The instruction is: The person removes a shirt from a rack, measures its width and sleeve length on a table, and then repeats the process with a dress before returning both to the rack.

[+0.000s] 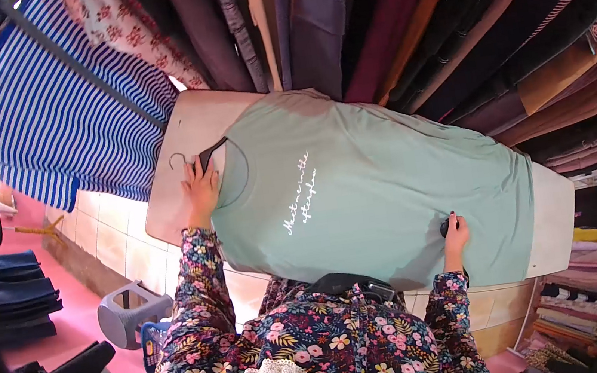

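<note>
A light green T-shirt (pixel 382 190) with white script lettering lies spread over a pale tabletop, its neckline toward the left. At that neckline, the fingers of my left hand (pixel 201 190) are on the black hanger (pixel 215 150), whose hook shows just beyond them. Over the lower part of the shirt, my right hand (pixel 456 235) is closed around a small black object (pixel 445 227). Most of that object is hidden by the fingers, so its kind cannot be made out. Soft folds run along the shirt's far side.
The pale table (pixel 555 217) shows at both ends of the shirt. Hanging trousers (pixel 315 26) crowd its far side. A blue-striped garment (pixel 69 103) hangs at the left. A grey stool (pixel 132 312) stands lower left, and folded clothes (pixel 585 300) are stacked lower right.
</note>
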Demonstrator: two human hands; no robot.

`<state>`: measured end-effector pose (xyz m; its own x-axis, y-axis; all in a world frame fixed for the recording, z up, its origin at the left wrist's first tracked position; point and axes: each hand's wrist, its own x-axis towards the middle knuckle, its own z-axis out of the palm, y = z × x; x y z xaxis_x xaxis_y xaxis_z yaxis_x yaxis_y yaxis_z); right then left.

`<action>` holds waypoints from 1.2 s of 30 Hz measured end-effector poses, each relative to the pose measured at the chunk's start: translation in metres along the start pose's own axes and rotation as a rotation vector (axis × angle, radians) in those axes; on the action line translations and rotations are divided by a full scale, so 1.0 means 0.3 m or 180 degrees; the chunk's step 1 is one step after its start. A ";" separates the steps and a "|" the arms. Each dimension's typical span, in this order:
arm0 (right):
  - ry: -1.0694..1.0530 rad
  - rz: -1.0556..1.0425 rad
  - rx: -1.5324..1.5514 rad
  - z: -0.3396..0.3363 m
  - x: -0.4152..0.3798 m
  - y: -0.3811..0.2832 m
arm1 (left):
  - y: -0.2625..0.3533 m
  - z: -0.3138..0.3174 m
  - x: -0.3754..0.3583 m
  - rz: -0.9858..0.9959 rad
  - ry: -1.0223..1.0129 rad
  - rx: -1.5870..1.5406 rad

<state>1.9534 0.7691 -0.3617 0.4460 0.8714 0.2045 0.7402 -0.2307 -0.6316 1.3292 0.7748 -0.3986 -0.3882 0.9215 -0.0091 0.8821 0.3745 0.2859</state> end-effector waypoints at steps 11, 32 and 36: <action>-0.2356 0.1472 0.2674 -0.032 -0.174 -0.281 | 0.175 -0.022 -0.361 -0.0103 0.0035 0.0439; -0.3335 -0.0178 0.1627 0.097 -0.306 -0.706 | 0.669 -0.140 -0.469 -0.0513 -0.2890 -0.4949; -0.2493 -0.2121 0.1020 0.180 -0.359 -0.821 | 0.566 -0.116 -0.413 -0.1127 -0.2669 -0.4759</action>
<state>1.6958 0.7554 -0.2684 -0.5289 0.8407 0.1159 0.4981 0.4181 -0.7597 1.5179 0.7205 -0.3154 0.1655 0.8034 -0.5720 -0.3774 0.5875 0.7159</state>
